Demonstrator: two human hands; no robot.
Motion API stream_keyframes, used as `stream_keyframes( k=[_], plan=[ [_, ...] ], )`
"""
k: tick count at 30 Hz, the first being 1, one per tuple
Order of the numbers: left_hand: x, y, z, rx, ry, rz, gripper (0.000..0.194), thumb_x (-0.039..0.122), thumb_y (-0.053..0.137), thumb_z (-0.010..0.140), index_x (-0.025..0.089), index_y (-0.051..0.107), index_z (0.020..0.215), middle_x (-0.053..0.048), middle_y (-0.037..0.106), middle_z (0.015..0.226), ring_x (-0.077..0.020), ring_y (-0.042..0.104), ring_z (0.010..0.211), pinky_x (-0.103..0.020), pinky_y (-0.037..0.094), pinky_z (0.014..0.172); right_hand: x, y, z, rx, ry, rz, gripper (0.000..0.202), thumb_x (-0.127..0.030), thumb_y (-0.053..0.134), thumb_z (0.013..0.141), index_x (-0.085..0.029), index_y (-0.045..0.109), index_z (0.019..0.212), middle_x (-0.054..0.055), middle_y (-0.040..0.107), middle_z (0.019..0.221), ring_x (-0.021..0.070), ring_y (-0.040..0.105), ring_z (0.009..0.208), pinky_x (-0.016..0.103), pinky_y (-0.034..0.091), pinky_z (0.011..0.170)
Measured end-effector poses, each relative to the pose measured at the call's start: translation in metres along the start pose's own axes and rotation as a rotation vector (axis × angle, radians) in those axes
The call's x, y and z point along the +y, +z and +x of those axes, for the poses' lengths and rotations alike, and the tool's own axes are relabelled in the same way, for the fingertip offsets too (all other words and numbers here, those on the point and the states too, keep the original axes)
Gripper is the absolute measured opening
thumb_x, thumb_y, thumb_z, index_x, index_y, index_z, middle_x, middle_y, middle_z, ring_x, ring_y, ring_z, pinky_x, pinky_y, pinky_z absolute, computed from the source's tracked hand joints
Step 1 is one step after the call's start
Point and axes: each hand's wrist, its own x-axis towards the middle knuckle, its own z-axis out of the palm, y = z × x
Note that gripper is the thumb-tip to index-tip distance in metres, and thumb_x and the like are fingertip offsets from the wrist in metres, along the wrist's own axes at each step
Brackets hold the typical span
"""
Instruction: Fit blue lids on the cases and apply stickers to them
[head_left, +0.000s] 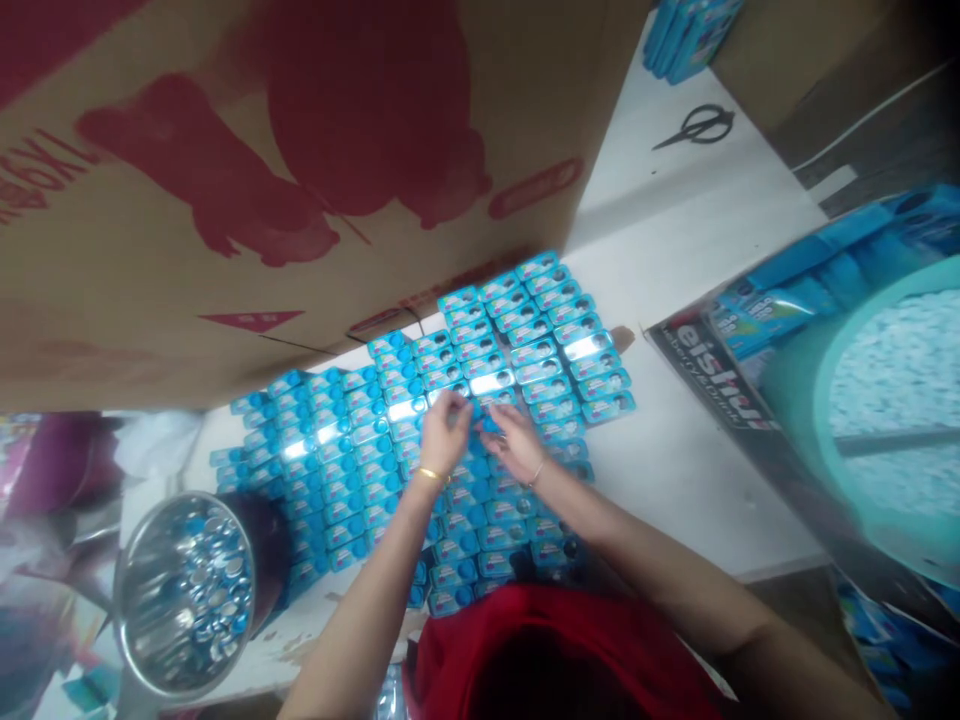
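Rows of small flat blue packs (457,545) cover the middle of the white table (645,480). Many on the left carry round blue pieces, while those at the upper right show dark round spots. My left hand (447,436) is over the middle rows, a gold bracelet at its wrist, thumb and fingers pinched together. Just to its right is my right hand (514,442), with a thin bracelet and its fingers bent in toward the left hand. Something small and blue shows at the fingertips of both hands, too blurred to make out.
A large cardboard box (360,260) stands behind the packs. At the lower left, a metal pot (139,590) holds round shiny pieces. Scissors (697,127) and stacked blue packs (686,40) lie at the upper right. A green tub (825,430) of pale bits and an open carton (720,385) are at the right.
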Motion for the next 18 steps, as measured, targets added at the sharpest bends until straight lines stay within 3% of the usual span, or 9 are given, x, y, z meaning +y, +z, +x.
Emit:
stream_keyframes(
  k=[3,10,14,18],
  plan=[
    [-0.006,-0.001,0.026,0.029,-0.125,0.225,0.01,0.023,0.047,0.084,0.021,0.055,0.09,-0.002,0.062,0.077,-0.0162,0.059,0.073,-0.027,0.044,0.071,-0.004,-0.002,0.006,0.004,0.007,0.003,0.037,-0.043,0.078,0.063,-0.021,0.054,0.079,0.0,0.063,0.066,0.0086,0.054,0.049,0.019,0.032,0.039],
    [-0.008,-0.004,0.078,-0.269,-0.276,0.69,0.022,0.039,0.059,0.079,0.021,0.066,0.088,-0.012,0.071,0.098,-0.0269,0.065,0.094,-0.032,0.046,0.075,-0.009,-0.012,0.004,0.014,0.065,-0.022,0.036,-0.038,0.081,0.058,-0.021,0.057,0.079,-0.001,0.062,0.07,0.0089,0.056,0.053,0.018,0.034,0.039],
    [-0.007,-0.009,0.088,-0.352,-0.314,0.77,0.035,0.05,0.058,0.079,0.019,0.07,0.09,-0.017,0.07,0.103,-0.0319,0.065,0.099,-0.035,0.048,0.076,-0.008,-0.009,0.003,-0.024,0.097,-0.023,0.04,-0.044,0.082,0.059,-0.021,0.057,0.08,-0.002,0.061,0.071,0.0083,0.057,0.056,0.018,0.036,0.041],
    [-0.003,-0.012,0.081,-0.301,-0.336,0.802,0.039,0.051,0.059,0.08,0.017,0.07,0.094,-0.02,0.069,0.103,-0.0331,0.065,0.101,-0.036,0.049,0.077,-0.01,-0.003,0.002,-0.034,0.052,-0.042,0.042,-0.047,0.082,0.06,-0.022,0.055,0.08,-0.002,0.06,0.069,0.0092,0.058,0.057,0.018,0.035,0.041]
  ],
)
